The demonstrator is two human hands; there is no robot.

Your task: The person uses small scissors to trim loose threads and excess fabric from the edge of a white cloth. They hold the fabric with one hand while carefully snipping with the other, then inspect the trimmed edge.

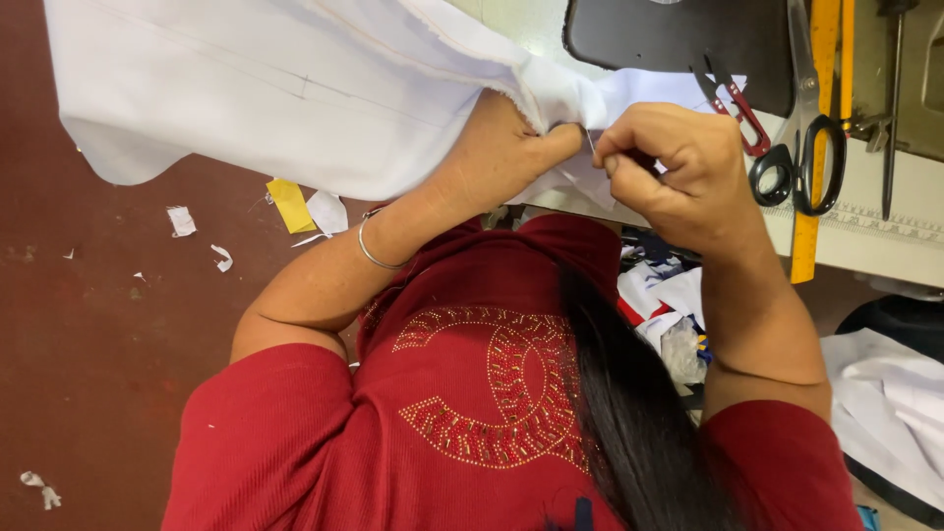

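a thin needle (589,140) is pinched between the closed fingers (615,149) of the right hand (678,167). just beside it, a fold of the white cloth (295,88) is gripped in the closed left hand (511,152), thumb pressed to the edge. the cloth is draped up and away over the red floor (88,324), where paper scraps (182,220) are scattered. by judgement, the seam is best kept taut and the stitch short. 2 pairs of scissors (801,147) and a yellow ruler (814,138) are laid on the table (885,226).
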